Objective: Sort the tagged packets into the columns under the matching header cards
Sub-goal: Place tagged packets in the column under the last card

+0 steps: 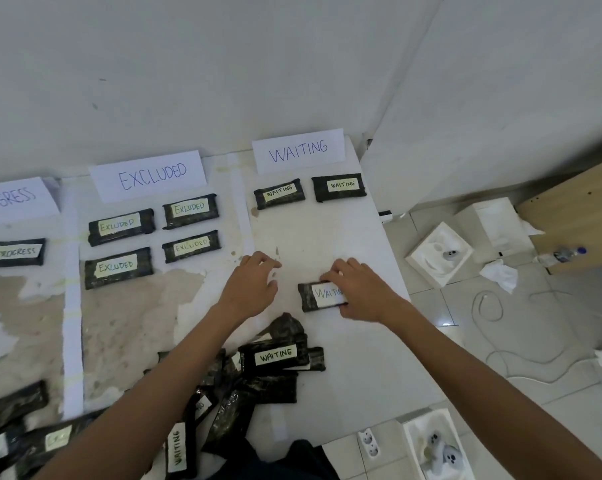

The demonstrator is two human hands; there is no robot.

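Observation:
White header cards read EXCLUDED and WAITING; a third at the far left shows only "ROGRESS". My right hand grips a dark packet tagged WAITING by its right end, low in the WAITING column. Two WAITING packets lie under that card. Several EXCLUDED packets fill the middle column. My left hand hovers with relaxed fingers left of the held packet, holding nothing. A heap of unsorted packets lies near me.
White paper strips divide the columns on a worn white board. One ON PROGRESS packet sits at the left. Right of the board's edge, the tiled floor holds white foam boxes, crumpled tissue, a cable and a power strip.

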